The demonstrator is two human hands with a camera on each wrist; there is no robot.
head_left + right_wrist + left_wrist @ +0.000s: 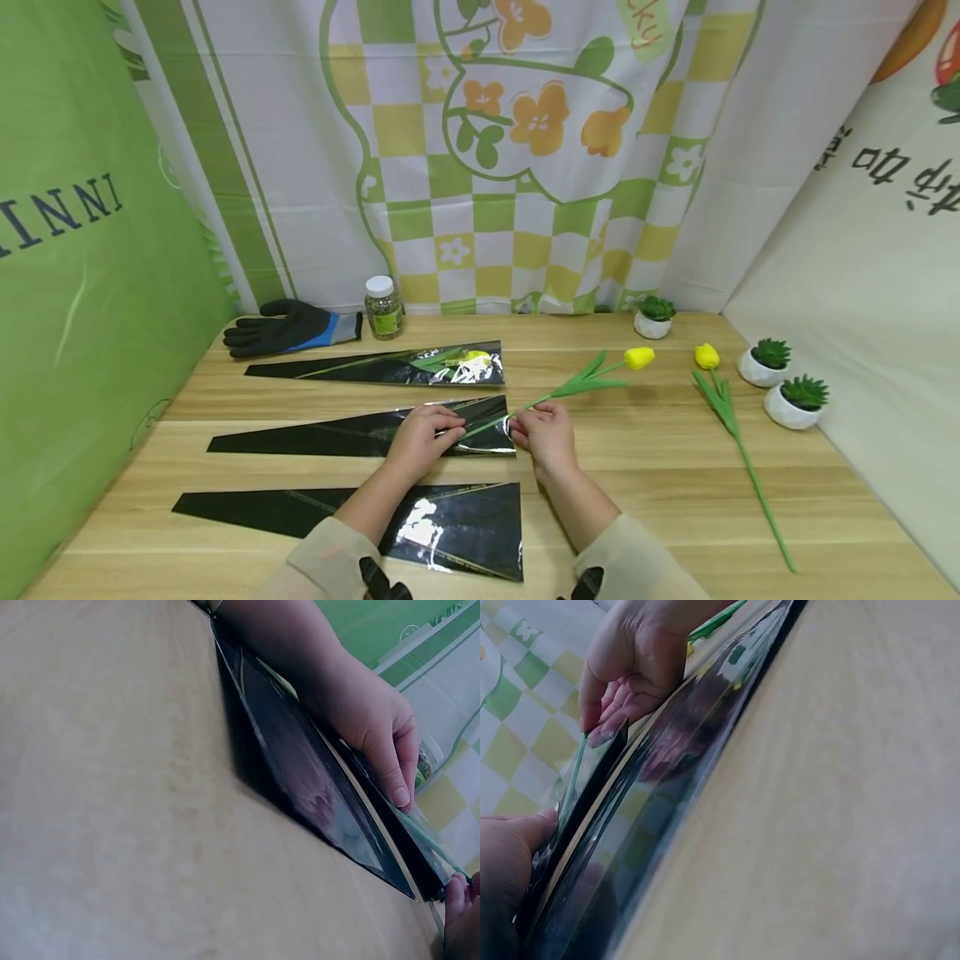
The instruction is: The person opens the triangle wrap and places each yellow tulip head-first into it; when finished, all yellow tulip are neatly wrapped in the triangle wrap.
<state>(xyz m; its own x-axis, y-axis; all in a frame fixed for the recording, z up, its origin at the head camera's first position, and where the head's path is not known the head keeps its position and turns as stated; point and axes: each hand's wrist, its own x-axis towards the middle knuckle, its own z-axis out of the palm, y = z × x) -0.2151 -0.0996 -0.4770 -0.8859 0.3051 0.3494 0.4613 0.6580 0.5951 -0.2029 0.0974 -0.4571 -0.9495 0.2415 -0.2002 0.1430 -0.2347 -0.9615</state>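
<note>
In the head view, a yellow artificial tulip lies slanted, its green stem running onto the middle black flower sleeve, which has a glossy clear front. My right hand pinches the stem by the sleeve's wide end, as the left wrist view also shows. My left hand lies across the sleeve and pinches it near the stem's lower end. The left thumb shows beside the stem there. Whether the left fingers also grip the stem through the film is hidden.
Behind lies another sleeve with a yellow tulip inside; a further black sleeve is in front. To the right is a loose tulip. Small potted succulents, a lidded jar and a work glove stand around the edges.
</note>
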